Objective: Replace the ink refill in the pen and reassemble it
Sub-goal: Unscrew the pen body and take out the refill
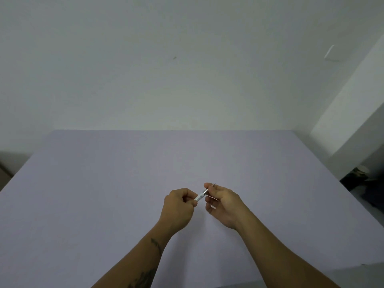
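One pen [202, 195], held above the table [104, 183] near its middle. Two hands: left hand [179, 206] clamped on the pen's pale lower end, right hand [222, 201] pinching its metal tip end. Pen slants up toward the right hand. No containers seen.

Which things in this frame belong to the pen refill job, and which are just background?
Part of the job:
- pen, held between both hands
- left hand gripping its white end
- right hand at its metal tip end

Just there:
- lavender table
- wall plate
- dark clutter on the floor to the right
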Available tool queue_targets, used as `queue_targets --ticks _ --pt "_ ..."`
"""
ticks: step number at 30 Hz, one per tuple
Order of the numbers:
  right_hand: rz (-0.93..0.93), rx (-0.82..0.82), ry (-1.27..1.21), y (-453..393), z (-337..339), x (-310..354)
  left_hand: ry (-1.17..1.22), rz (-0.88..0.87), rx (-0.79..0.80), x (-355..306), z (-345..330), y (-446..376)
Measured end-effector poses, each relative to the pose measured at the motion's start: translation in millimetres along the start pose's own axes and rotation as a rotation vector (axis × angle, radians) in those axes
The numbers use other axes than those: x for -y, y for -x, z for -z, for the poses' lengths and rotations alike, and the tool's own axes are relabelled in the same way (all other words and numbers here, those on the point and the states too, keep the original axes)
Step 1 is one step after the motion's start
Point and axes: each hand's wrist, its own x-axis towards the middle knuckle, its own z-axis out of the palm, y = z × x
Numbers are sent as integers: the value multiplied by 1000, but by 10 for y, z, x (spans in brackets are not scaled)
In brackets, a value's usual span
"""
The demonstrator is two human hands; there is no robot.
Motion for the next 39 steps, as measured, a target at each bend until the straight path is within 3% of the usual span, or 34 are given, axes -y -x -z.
queue_targets --ticks 8,32,39 --pt "-2 -52 100 -18 21 5 0 -8 -8 -51 9 -16" --pt "-39 38 17 119 -76 -122 -46 -19 9 29 108 114" --pt "-11 -27 40 147 -51 -143 -15 -9 8 34 94 126"
